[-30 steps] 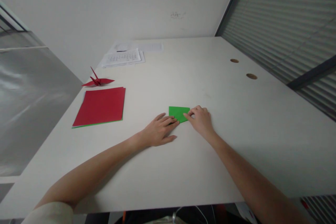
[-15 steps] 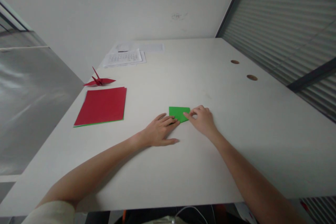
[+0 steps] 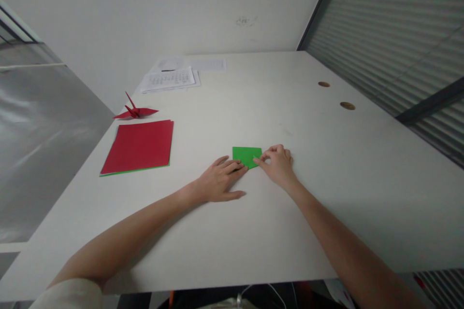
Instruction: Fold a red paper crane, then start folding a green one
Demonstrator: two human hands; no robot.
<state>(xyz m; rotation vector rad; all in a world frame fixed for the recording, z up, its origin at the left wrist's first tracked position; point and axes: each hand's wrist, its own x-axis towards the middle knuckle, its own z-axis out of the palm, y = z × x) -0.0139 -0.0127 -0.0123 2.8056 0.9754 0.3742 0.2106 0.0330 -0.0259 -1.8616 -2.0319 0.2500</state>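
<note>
A small folded piece of green origami paper [image 3: 243,153] lies flat on the white table [image 3: 232,241]. My left hand [image 3: 222,181] rests open beside it, fingers stretched out and their tips on its lower left edge, thumb spread apart on the tabletop. At the paper's right side, my right hand [image 3: 278,163] pinches the right edge between thumb and curled fingers. The thumb tip overlaps the green surface, and a thin pale line shows just by it. The underside of the paper is hidden.
To the left lies a stack of red and green paper sheets [image 3: 139,147], with a folded red paper crane [image 3: 135,112] behind it. Printed papers [image 3: 170,79] lie at the far left. Two round holes [image 3: 347,105] pierce the tabletop at the right, near the blinds [image 3: 391,34].
Both hands and the green paper stay almost in place. My right thumb has shifted very slightly at the paper's right edge, where a pale line now shows. The view has moved a little.
</note>
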